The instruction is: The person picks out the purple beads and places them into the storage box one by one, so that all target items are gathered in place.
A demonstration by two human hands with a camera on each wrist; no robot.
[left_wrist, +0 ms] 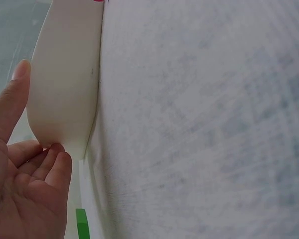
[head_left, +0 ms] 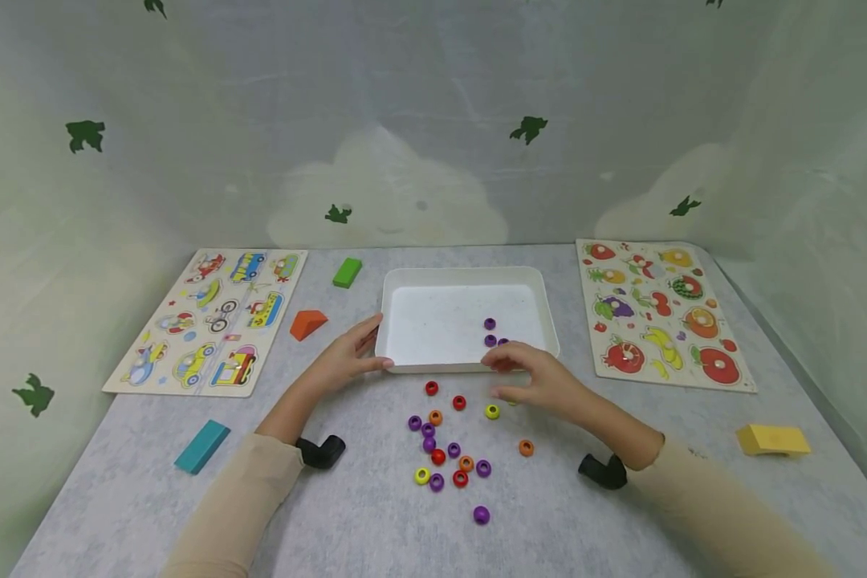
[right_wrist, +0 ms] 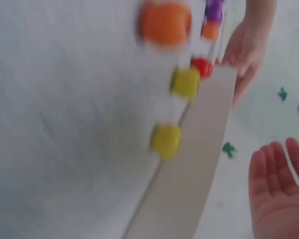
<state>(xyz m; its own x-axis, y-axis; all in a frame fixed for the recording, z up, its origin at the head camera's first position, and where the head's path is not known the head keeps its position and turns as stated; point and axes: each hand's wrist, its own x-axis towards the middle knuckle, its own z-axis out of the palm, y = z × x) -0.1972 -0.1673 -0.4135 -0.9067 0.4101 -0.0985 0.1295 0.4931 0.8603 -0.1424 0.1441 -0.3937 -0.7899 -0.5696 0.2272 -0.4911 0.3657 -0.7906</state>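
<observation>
Beads (head_left: 490, 323), three purple visible, lie in the white tray (head_left: 433, 321) at the head view's centre; loose beads (head_left: 438, 457), purple included, remain lower-middle on the tabletop (head_left: 376, 498). Left wrist view: left hand (left_wrist: 32, 186), lower left, grips the tray. Right wrist view: right hand (right_wrist: 280, 196), lower right, is empty, fingers extended.

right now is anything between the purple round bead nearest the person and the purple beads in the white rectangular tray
Yes: in line from that nearest bead to the purple beads in the tray lie another round purple bead and a round yellow bead, then the tray's front wall with the right hand near it.
</observation>
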